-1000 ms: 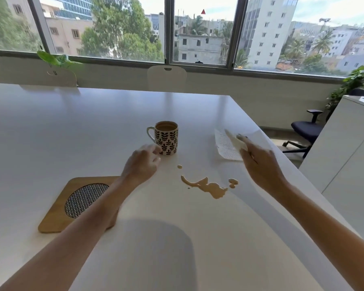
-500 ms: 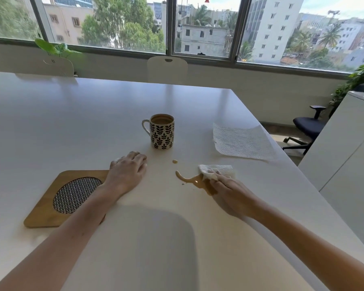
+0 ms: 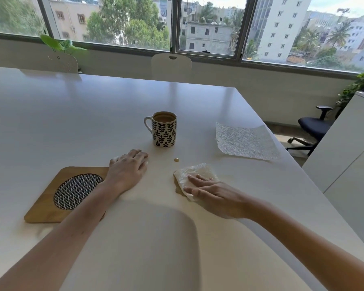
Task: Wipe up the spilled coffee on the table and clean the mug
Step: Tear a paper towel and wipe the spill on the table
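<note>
We press our right hand (image 3: 213, 195) flat, fingers extended, onto a folded paper towel (image 3: 194, 175) lying on the white table (image 3: 93, 114), toward its right edge; a little brown coffee (image 3: 178, 189) shows at the towel's near-left corner, and one small drop (image 3: 176, 160) sits apart between towel and mug. The leaf-patterned mug (image 3: 164, 129) stands upright near the middle of the table, handle to the left, coffee inside. Our left hand (image 3: 129, 169) rests palm down, empty, fingers loosely together, just near of the mug without touching it, beside a wooden trivet (image 3: 57, 194) under our forearm. A second, unfolded paper towel sheet (image 3: 246, 141) lies flat by the right edge.
</note>
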Motion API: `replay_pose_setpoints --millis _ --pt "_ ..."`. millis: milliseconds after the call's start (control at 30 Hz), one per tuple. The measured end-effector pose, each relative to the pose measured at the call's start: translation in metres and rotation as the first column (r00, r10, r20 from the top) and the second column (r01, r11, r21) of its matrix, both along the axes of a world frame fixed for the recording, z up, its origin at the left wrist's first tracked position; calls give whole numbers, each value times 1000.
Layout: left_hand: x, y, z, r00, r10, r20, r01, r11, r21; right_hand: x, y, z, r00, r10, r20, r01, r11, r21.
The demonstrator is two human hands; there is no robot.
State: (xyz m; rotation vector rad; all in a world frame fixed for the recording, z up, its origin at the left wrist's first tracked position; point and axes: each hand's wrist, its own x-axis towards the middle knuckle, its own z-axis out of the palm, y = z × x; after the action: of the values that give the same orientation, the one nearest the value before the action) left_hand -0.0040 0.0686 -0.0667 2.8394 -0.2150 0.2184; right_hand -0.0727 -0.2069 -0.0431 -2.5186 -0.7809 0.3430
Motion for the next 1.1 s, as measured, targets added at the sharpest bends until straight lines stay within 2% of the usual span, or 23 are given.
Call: replay_pose_setpoints --millis 67,167,300,500,601,701,867,968,1101 --pt "0 0 0 1000 -1 -4 1 1000 5 -1 2 4 997 -71 27 69 995 72" --pt "1 1 -1 1000 -3 -7 3 1000 3 -3 7 2 989 -98 114 104 993 -50" --pt "2 1 -2 1000 2 -16 -2 1000 -11 0 15 2 987 -68 145 89 986 -141" --pt "3 2 -3 1000 4 -14 -4 1000 -5 5 22 -4 933 38 358 31 982 -185" --pt "2 2 -3 1000 5 -21 -5 1000 -2 6 23 -1 909 63 412 27 978 -208" --pt "1 1 -1 1000 1 -19 -1 1000 -3 8 20 8 930 40 366 15 989 -146" --pt "1 2 -2 1000 -8 -13 8 1000 -2 12 13 16 971 55 233 -10 982 -189" --pt "2 2 -3 1000 -14 -9 14 1000 0 6 15 12 968 -16 251 53 988 -143" --pt "2 3 -3 1000 -11 -10 11 1000 1 4 16 4 938 52 343 18 980 -199"
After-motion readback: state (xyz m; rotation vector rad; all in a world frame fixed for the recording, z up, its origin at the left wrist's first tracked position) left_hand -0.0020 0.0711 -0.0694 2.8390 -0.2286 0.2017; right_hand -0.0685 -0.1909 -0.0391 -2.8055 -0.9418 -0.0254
